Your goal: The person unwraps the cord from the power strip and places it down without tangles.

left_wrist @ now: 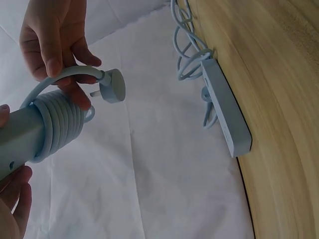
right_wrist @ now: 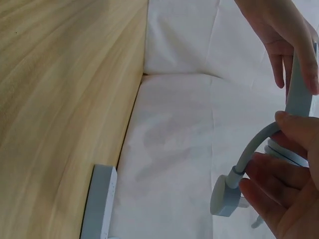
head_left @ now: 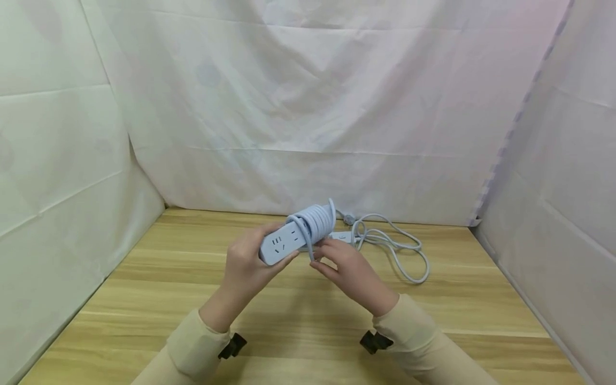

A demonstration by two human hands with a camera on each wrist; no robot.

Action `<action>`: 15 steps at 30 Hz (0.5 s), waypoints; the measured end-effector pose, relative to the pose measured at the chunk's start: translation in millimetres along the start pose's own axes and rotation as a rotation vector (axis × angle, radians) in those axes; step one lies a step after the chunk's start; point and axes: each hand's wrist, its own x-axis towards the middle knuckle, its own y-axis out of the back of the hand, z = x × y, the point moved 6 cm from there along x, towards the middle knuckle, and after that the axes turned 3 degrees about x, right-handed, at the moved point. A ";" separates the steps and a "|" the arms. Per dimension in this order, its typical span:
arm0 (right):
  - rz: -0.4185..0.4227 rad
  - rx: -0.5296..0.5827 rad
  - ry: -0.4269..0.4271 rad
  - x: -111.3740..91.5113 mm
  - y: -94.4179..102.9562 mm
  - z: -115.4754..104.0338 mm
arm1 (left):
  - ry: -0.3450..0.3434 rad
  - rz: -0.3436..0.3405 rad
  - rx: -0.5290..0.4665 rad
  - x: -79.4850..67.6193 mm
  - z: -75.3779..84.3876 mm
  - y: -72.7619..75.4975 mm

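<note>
My left hand [head_left: 244,260] grips the socket end of a pale blue power strip [head_left: 280,245], held tilted above the table. Its cord [head_left: 318,220] is wound in several tight turns round the strip's other end. Close to the free end of that cord, my right hand [head_left: 350,270] pinches it between thumb and fingers. In the left wrist view the round plug [left_wrist: 113,86] hangs just past the right fingers, prongs showing. The right wrist view also shows the plug [right_wrist: 225,195] below the pinched cord. In the head view the plug is hidden.
Behind the hands a second power strip [head_left: 343,236] lies on the wooden table [head_left: 308,321]. Its loose cord [head_left: 392,246] loops out to the right, and a plug [head_left: 348,219] lies at the back. White cloth [head_left: 308,107] hangs behind and along both sides.
</note>
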 end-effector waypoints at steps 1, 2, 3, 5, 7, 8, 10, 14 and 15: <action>-0.009 0.009 -0.011 0.2 -0.8 1.1 | 0.010 0.008 -0.006 -0.7 -0.2 0.5; -0.014 0.013 -0.018 0.3 -1.6 1.7 | 0.023 0.012 -0.012 -1.4 -0.7 0.8; -0.017 0.013 -0.022 0.5 -2.4 2.0 | 0.035 0.016 -0.018 -2.0 -1.4 0.9; -0.008 0.011 -0.014 0.2 -3.4 1.7 | 0.051 0.010 -0.033 -3.0 -2.7 -0.1; 0.016 0.005 0.009 -0.4 -4.1 0.4 | 0.064 -0.012 -0.049 -4.0 -4.2 -2.4; 0.030 0.001 0.025 -0.6 -4.4 -0.4 | 0.071 -0.027 -0.051 -4.6 -4.9 -3.9; 0.057 -0.003 0.052 -1.2 -4.7 -1.3 | 0.078 -0.054 -0.049 -4.5 -5.4 -6.2; 0.081 -0.013 0.069 -1.2 -4.8 -2.0 | 0.111 -0.088 0.002 -3.0 -8.0 -6.3; 0.083 -0.017 0.069 -1.1 -4.7 -2.2 | 0.120 -0.093 0.015 -2.4 -9.0 -5.7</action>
